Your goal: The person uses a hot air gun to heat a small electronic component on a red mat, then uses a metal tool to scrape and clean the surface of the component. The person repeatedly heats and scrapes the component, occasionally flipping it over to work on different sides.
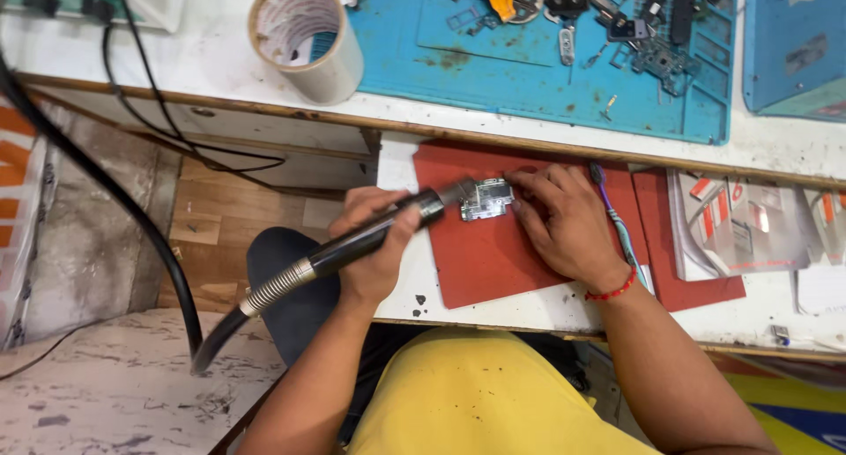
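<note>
Left hand (374,244) is wrapped shut around a black hot-air handpiece (370,235), metal nozzle tip pointing right at a small silver circuit board (486,199). Right hand (564,221) lies flat on the red mat (480,261), fingers closed lightly on the board's right edge, pinning it down rather than lifting it. Board sits near the top middle of the mat, on the white table (493,310), directly between the two hands: nozzle just beside or touching its left edge (can't tell which), right fingertips touching its right side. To do this well, I'd judge: keep the nozzle steady and slightly off the surface, move it in small sweeps over the board, keep right fingertips at the far edge away from the air stream, and hold the board flat so it doesn't skate on the mat. The flexible metal hose (273,288) and black cable (132,226) trail down-left off the table edge; slack there looks fine. A purple toothbrush (612,217) lies just right of the right hand. Farther up: a tape roll (308,36) and a blue work mat (546,59) with loose small parts, well apart from the hands.
</note>
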